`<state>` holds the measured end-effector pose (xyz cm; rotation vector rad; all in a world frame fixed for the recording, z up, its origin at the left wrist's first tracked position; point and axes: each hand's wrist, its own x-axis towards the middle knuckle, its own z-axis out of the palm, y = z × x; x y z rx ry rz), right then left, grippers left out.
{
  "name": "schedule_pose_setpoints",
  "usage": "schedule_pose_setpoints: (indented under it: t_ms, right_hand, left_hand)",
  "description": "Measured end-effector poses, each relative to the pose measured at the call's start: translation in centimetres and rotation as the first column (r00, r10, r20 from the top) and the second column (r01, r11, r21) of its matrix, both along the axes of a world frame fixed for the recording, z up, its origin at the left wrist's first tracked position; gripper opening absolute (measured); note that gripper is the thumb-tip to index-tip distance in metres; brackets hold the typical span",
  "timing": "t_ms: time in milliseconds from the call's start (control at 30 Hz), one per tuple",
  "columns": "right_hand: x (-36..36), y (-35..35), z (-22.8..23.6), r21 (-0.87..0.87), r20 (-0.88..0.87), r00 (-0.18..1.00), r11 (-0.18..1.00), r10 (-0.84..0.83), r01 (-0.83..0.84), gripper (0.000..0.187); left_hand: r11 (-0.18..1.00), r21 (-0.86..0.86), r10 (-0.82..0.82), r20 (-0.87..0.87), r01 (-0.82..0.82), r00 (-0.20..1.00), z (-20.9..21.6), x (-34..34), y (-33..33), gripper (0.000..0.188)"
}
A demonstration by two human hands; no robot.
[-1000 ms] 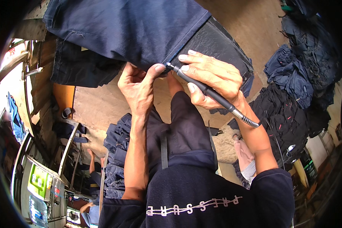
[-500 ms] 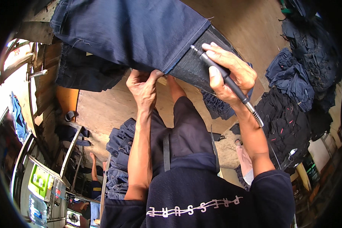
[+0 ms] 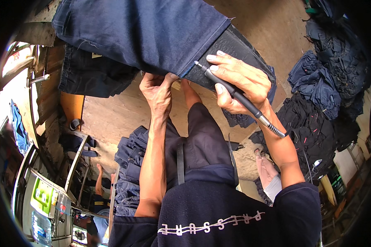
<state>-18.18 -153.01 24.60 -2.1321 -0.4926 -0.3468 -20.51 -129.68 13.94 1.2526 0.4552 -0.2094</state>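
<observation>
A dark blue denim garment leg (image 3: 148, 37) is stretched over a black board (image 3: 231, 46), which sticks out past its stitched hem. My left hand (image 3: 157, 92) is closed at the hem's near corner, pinching the cloth between thumb and fingers. In my right hand (image 3: 249, 80) is a black rotary tool handpiece (image 3: 231, 87) with a springy metal sleeve and a thin cable at its rear. Its small tip meets or nearly meets the hem, close to a bright blue worn patch; actual contact cannot be told. My right fingertips rest on or just over the board.
Dark folded garments (image 3: 97, 74) hang beneath the worked leg. More denim is stacked (image 3: 132, 160) beside my left forearm. Heaped clothes (image 3: 309, 119) lie at the right. Another person's legs (image 3: 268, 171) show at lower right, and someone's bare leg (image 3: 99, 181) at lower left, near shelving.
My right hand has brought the handpiece leftward and nearer to me along the hem. My left hand keeps its pinch, barely shifted. The denim leg has moved very slightly.
</observation>
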Motion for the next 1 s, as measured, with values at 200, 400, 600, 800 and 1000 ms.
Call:
schedule_pose_setpoints:
  t_ms: [200,400,600,800,1000]
  right_hand:
    - [-0.1,-0.3,-0.1,-0.008,0.008,0.999,0.999,-0.049,0.049,0.026]
    - [-0.1,-0.6,-0.3,-0.007,-0.001,0.998,0.998,-0.063,0.063,0.03]
    - [-0.1,-0.9,-0.5,-0.011,-0.022,0.993,0.994,-0.113,0.113,0.03]
    - [0.0,-0.9,-0.5,-0.01,-0.029,0.985,0.985,-0.172,0.172,0.029]
    - [0.0,-1.0,-0.4,-0.025,-0.031,0.977,0.977,-0.213,0.212,0.029]
  left_hand:
    - [1.0,0.01,-0.007,-0.025,0.007,1.0,-0.2,-0.1,0.2,0.032]
    - [1.0,0.009,0.005,-0.025,-0.005,1.0,-0.4,-0.1,0.1,0.032]
    - [0.999,0.04,0.002,-0.064,0.001,0.998,-0.3,-0.1,0.1,0.029]
    - [0.999,0.006,0.047,-0.017,-0.047,0.999,-0.2,0.1,-0.3,0.028]
    - [0.997,0.071,0.04,-0.002,-0.04,0.999,-0.6,0.4,-0.4,0.027]
